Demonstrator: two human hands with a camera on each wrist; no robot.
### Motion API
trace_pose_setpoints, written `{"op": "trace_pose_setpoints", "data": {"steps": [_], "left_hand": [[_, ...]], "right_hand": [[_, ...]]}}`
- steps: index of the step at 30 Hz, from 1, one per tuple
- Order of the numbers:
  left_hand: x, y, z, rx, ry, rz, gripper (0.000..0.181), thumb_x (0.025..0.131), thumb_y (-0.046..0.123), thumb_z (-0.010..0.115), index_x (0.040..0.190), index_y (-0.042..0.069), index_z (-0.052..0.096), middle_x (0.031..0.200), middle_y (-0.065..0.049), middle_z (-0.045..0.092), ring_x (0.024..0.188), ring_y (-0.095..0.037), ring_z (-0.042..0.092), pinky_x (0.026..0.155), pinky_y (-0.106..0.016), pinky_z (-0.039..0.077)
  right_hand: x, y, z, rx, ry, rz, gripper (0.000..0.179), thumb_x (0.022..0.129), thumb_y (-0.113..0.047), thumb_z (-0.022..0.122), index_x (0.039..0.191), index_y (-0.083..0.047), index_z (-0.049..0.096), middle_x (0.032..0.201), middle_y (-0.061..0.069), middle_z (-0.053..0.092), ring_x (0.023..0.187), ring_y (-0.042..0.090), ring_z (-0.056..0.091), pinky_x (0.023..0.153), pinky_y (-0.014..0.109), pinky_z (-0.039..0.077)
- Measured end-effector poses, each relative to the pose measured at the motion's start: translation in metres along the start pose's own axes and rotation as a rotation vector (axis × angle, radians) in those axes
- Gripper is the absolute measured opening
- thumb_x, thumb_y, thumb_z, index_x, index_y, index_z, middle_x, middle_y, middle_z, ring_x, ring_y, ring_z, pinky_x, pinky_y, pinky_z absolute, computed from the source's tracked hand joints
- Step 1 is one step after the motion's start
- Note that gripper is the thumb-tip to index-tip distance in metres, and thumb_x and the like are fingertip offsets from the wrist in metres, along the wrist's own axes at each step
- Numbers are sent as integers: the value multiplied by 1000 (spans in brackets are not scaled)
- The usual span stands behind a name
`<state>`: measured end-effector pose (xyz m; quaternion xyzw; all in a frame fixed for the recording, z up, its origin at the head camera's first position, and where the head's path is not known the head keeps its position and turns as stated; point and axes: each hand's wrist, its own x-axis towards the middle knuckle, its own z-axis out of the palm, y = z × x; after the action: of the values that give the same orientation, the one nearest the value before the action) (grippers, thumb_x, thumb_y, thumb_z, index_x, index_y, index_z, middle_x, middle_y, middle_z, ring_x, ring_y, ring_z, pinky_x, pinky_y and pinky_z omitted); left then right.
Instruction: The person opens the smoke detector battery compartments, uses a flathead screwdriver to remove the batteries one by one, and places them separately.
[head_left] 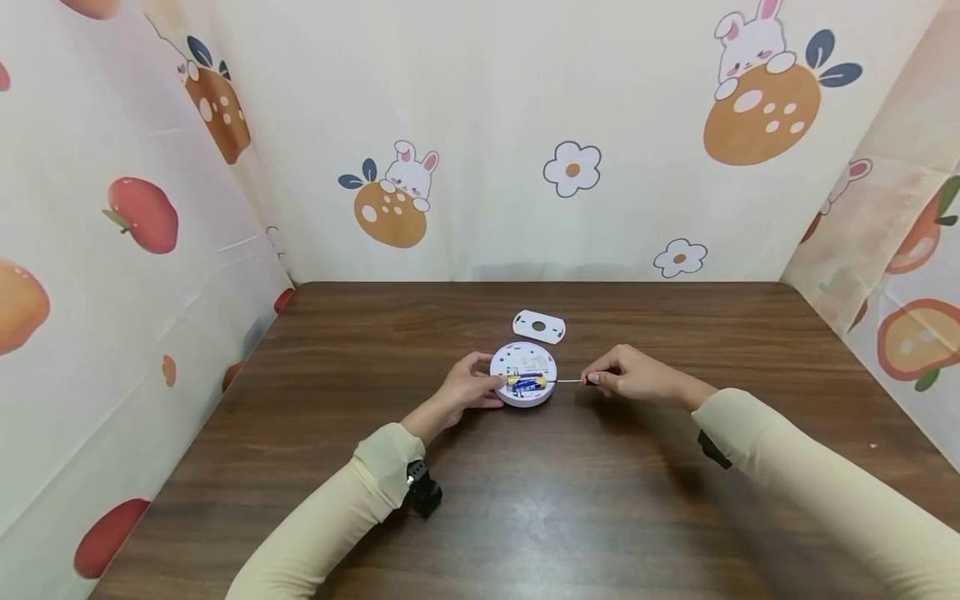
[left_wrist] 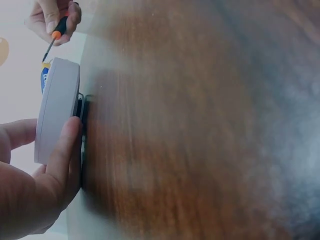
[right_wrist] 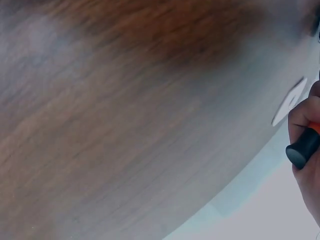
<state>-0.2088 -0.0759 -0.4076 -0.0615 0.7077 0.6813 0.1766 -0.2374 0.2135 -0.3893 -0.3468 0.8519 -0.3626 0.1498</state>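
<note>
A round white device [head_left: 524,398], its battery side facing up, is held on the table at its left rim by my left hand [head_left: 467,385]. Blue-and-yellow batteries [head_left: 528,382] lie in its compartment. In the left wrist view, fingers wrap the device's pale side wall [left_wrist: 59,110]. My right hand [head_left: 628,375] pinches a small screwdriver [head_left: 570,381] with a black-and-orange handle. Its thin shaft points left, the tip at the right end of the batteries; whether it touches them I cannot tell. The black handle end [right_wrist: 300,150] shows in the right wrist view.
Just behind the device lies a white oblong plate [head_left: 551,327] with a round hole in its middle. The brown wood-grain table [head_left: 540,517] meets a printed curtain [head_left: 487,167] at the back and sides. A black wrist camera [head_left: 424,492] hangs below the left sleeve.
</note>
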Motion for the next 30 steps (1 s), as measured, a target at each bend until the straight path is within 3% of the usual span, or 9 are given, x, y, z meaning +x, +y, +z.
{"op": "trace_pose_setpoints", "data": {"steps": [6,12,18,25,30], "left_hand": [[-5,-5,2,-21,5,-11,50,89,-1,63,133,-1,37,95,-19,57,65,-20,62,66,-34,60],[-19,-8,2,-37,-26,-23,51,93,4,60,132,-2,28,100,-23,51,65,-21,64,65,-36,60],[-31,-9,-6,10,-43,-51,46,95,13,58,130,-4,32,105,-23,57,69,-23,65,66,-38,60],[-24,-2,-18,72,9,-50,49,96,18,57,133,-3,33,112,-23,60,72,-24,67,64,-38,60],[-15,4,-18,78,25,-47,52,94,15,60,136,-4,35,106,-21,62,73,-23,66,65,-36,60]], "right_hand": [[-2,-2,-2,1,18,11,19,96,-4,52,99,2,70,63,-2,54,59,11,48,50,23,40],[-2,-4,0,27,24,22,20,97,-3,50,97,2,69,63,-4,50,59,10,47,53,22,40],[-3,-6,1,20,35,9,19,97,-2,49,95,1,68,62,-6,49,58,9,44,53,22,39],[1,-11,-2,-15,29,3,21,97,-3,49,97,2,69,61,-6,48,56,9,44,51,22,38],[6,-16,-3,-68,11,-2,21,97,-3,50,96,2,71,59,-7,49,54,8,44,50,22,39]]}}
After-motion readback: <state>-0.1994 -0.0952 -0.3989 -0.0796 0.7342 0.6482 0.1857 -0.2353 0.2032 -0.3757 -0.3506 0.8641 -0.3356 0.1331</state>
